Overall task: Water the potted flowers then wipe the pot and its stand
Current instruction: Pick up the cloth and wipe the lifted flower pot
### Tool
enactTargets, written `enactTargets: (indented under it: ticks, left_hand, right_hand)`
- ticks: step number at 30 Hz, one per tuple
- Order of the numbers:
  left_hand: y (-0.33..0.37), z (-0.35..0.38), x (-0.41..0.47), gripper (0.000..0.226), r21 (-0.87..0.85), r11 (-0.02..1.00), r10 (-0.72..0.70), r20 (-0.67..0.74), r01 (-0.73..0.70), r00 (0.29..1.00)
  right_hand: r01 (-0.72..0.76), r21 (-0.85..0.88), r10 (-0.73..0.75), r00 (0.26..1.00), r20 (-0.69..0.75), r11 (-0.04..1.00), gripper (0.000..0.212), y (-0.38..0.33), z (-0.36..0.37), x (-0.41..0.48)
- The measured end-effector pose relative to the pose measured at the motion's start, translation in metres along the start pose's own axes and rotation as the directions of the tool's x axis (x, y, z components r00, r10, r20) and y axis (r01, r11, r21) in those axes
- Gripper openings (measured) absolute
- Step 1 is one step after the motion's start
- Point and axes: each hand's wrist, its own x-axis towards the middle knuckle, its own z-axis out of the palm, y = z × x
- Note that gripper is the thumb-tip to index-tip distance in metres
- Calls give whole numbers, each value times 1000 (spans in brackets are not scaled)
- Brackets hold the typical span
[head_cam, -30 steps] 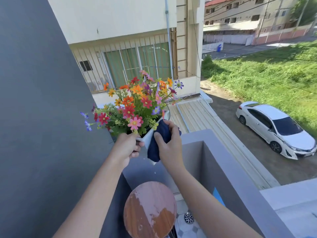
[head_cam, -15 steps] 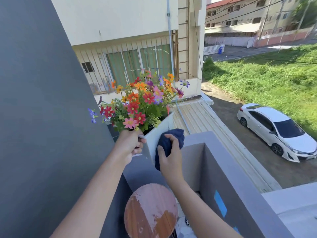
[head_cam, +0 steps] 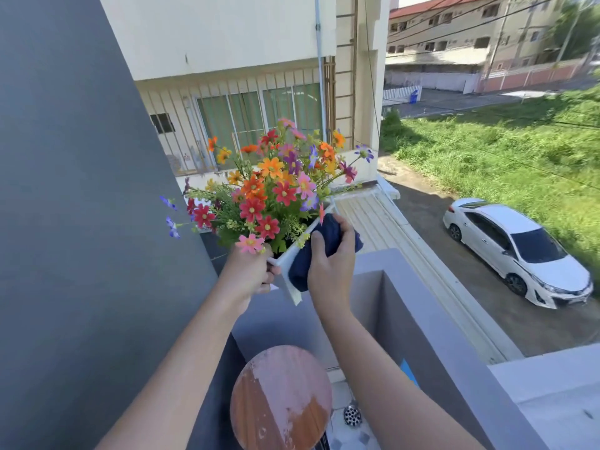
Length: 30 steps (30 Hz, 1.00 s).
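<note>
The pot [head_cam: 289,254] is held up tilted, above the round stand [head_cam: 281,397], so the left hand [head_cam: 246,276] should grip its corner tight while the right hand [head_cam: 331,267], fingers curled around the blue cloth [head_cam: 328,245], rubs every side gently.

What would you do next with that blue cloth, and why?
Probably slide the blue cloth down the white pot. The right hand presses it near the rim, the left hand holds the pot up, and the round stand below waits bare.
</note>
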Motion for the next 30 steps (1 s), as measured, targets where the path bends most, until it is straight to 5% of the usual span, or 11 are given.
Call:
enactTargets:
  ticks: [4, 9, 12, 14, 19, 26, 30]
  left_hand:
    - [-3, -6, -9, 21, -6, 1000, -1, 52, 2, 999]
    - [-10, -17, -6, 21, 53, 999, 6, 99, -11, 995]
    - [-12, -28, -1, 23, 113, 993, 4, 124, -19, 992]
    - [-12, -35, 1, 25, 148, 988, 13, 148, -36, 989]
    - [-16, -49, 12, 29, 208, 975, 46, 177, -83, 983]
    - [-29, -56, 17, 30, 312, 939, 71, 228, -142, 971]
    - [-36, -53, 23, 36, 234, 966, 63, 190, -107, 980]
  right_hand:
    - [-36, -111, 31, 998, -46, 993, 39, -4, -15, 41]
    - [-231, -112, 244, 962, 121, 966, 13, -3, -32, 69]
    - [-461, -40, 455, 853, 256, 886, 37, -3, -46, 76]
    - [-561, -45, 549, 788, 279, 827, 30, 3, -54, 79]
    - [-567, -77, 558, 763, 327, 820, 27, 6, -60, 79]
    - [-652, -107, 660, 729, 181, 751, 54, 5, -63, 70]
    - [-677, -45, 679, 732, 57, 734, 41, 12, -56, 67]
